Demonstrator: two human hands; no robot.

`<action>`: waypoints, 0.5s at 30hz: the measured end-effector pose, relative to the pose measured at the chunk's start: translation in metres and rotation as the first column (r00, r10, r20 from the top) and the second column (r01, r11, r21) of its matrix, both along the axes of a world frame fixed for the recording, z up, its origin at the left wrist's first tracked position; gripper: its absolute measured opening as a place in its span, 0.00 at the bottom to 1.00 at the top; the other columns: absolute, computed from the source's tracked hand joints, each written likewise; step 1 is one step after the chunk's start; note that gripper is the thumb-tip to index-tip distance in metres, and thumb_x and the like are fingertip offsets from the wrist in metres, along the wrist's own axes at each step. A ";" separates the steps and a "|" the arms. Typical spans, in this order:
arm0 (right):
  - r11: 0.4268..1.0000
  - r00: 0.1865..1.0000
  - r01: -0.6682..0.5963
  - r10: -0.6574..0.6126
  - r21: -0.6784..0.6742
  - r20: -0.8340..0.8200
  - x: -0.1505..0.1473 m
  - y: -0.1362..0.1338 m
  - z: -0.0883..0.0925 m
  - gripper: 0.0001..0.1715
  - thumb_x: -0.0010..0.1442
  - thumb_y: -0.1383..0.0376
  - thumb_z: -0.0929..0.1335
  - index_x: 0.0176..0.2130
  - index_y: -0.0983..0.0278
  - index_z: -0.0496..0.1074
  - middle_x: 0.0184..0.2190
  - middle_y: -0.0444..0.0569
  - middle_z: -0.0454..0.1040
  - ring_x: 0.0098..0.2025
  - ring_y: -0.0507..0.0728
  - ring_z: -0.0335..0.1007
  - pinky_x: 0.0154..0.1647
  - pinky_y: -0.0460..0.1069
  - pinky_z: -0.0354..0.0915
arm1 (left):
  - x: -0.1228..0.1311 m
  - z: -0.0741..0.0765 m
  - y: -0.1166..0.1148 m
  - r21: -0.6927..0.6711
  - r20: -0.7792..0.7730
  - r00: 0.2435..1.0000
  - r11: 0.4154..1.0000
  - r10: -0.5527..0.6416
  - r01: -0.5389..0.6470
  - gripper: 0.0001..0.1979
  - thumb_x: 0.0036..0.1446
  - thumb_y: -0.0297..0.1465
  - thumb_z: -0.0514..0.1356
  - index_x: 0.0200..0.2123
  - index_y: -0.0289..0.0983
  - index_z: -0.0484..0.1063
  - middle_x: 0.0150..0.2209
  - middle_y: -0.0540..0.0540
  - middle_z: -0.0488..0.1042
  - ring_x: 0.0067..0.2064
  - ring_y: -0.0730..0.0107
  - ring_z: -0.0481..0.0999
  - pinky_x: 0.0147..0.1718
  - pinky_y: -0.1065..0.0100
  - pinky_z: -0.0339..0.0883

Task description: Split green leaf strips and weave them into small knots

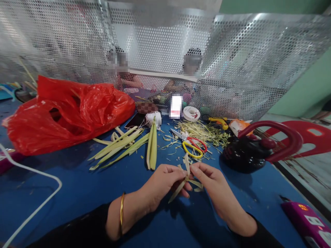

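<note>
Over the front middle of the blue table, my left hand (165, 181) pinches a small bundle of folded pale green leaf strips (178, 190). From the other side, my right hand (213, 182) has thumb and finger closed on an upright strip of the same bundle. Several loose leaf strips stick out between the hands; how they are joined is too small to tell. Just beyond lie open scissors (191, 143) with red and yellow handles. Long green leaves (152, 146) rest to the left, the nearest standing by a spool of white string (154, 119).
A red plastic bag (85, 110) fills the left back, and a white cable (38, 168) crosses the left. Plant scraps (201, 131), a white tape roll (191, 113) and a yellow tool (219, 122) lie behind. A black kettle (244, 156) and a purple device (305, 220) stand right.
</note>
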State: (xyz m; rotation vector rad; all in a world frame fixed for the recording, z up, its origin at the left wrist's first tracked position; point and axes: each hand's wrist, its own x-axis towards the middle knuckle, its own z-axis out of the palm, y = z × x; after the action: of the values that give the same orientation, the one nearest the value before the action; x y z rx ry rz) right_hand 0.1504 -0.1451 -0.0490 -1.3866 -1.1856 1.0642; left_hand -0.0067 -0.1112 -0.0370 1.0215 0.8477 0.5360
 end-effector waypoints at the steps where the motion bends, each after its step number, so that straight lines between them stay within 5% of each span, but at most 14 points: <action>1: 1.000 0.998 -0.012 0.011 -0.024 -0.059 -0.002 -0.001 0.000 0.19 0.53 0.52 0.71 0.24 0.64 0.72 0.21 0.43 0.69 0.26 0.53 0.64 0.28 0.47 0.60 | 0.001 0.000 -0.001 0.014 -0.019 1.000 1.000 -0.004 0.004 0.16 0.50 0.41 0.61 0.26 0.32 0.74 0.25 0.45 0.76 0.21 0.75 0.72 0.22 0.73 0.59; 5: 0.999 0.980 0.010 -0.020 -0.053 -0.197 -0.008 -0.003 -0.001 0.18 0.50 0.54 0.73 0.23 0.65 0.70 0.20 0.42 0.67 0.24 0.51 0.61 0.26 0.46 0.60 | 0.002 0.000 -0.002 0.070 -0.085 0.996 0.997 -0.010 0.016 0.19 0.51 0.44 0.61 0.24 0.32 0.72 0.22 0.46 0.75 0.20 0.76 0.70 0.21 0.74 0.56; 15: 0.992 0.966 0.126 -0.129 -0.026 -0.222 -0.009 -0.001 -0.015 0.16 0.51 0.55 0.73 0.25 0.64 0.69 0.20 0.40 0.66 0.22 0.50 0.60 0.23 0.46 0.59 | 0.002 -0.006 0.000 0.059 -0.004 1.000 0.998 -0.023 0.023 0.19 0.46 0.45 0.65 0.24 0.32 0.74 0.25 0.44 0.77 0.26 0.70 0.75 0.32 0.68 0.68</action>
State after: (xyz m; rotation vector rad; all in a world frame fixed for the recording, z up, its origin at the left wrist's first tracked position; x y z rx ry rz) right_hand 0.1416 -0.1459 -0.0636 -1.2957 -0.9159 1.1048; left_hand -0.0045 -0.1109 -0.0428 1.0854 0.8262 0.5428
